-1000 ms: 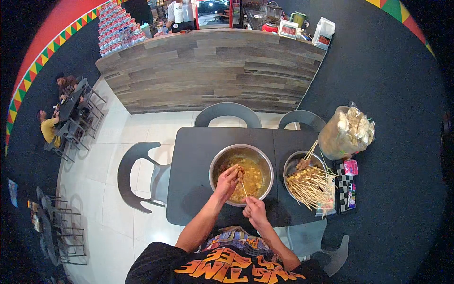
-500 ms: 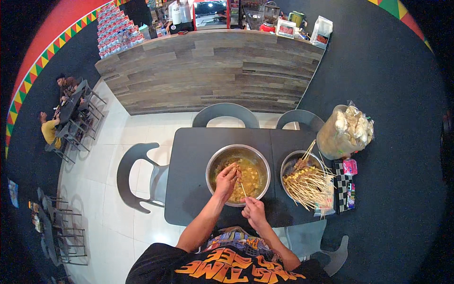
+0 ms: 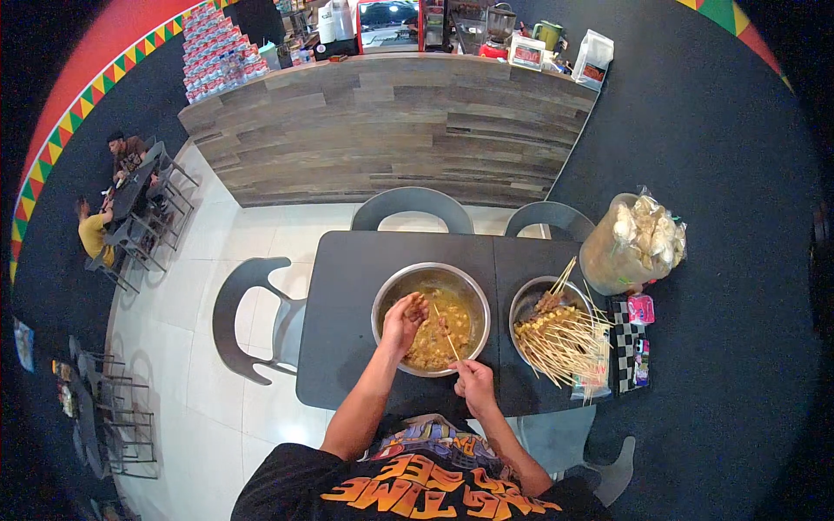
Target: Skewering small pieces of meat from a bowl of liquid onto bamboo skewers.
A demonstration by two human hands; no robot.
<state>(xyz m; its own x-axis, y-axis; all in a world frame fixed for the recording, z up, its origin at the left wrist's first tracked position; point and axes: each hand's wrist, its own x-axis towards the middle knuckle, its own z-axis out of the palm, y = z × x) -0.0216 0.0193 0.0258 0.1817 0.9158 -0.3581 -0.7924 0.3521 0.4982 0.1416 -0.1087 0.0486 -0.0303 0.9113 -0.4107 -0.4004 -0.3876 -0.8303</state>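
Observation:
A wide steel bowl (image 3: 483, 300) stands before me on the dark table, holding yellowish-brown marinade with small chunks (image 3: 432, 352). My right hand (image 3: 475, 387), at the bowl's near right rim, grips a thin wooden skewer (image 3: 452, 346) by its lower end. A small piece of meat (image 3: 444, 324) sits near the skewer's upper end, over the bowl. Above the bowl's left side, my left hand (image 3: 404, 324) is curled, with wet, brownish fingertips, apart from the skewer. Whatever its fingers hold is too small to make out.
Right of the bowl, a second steel bowl (image 3: 519, 306) holds many loaded skewers (image 3: 565, 343). Beyond it are a large bag-topped container (image 3: 630, 243), a checkered box (image 3: 627, 347) and small packets (image 3: 641, 309). Grey chairs (image 3: 248, 321) surround the table (image 3: 339, 356). Two people sit far left.
My left hand has moved left, off the skewer's upper end, and its fingers have loosened. My right hand still holds the skewer, slightly lower and to the right.

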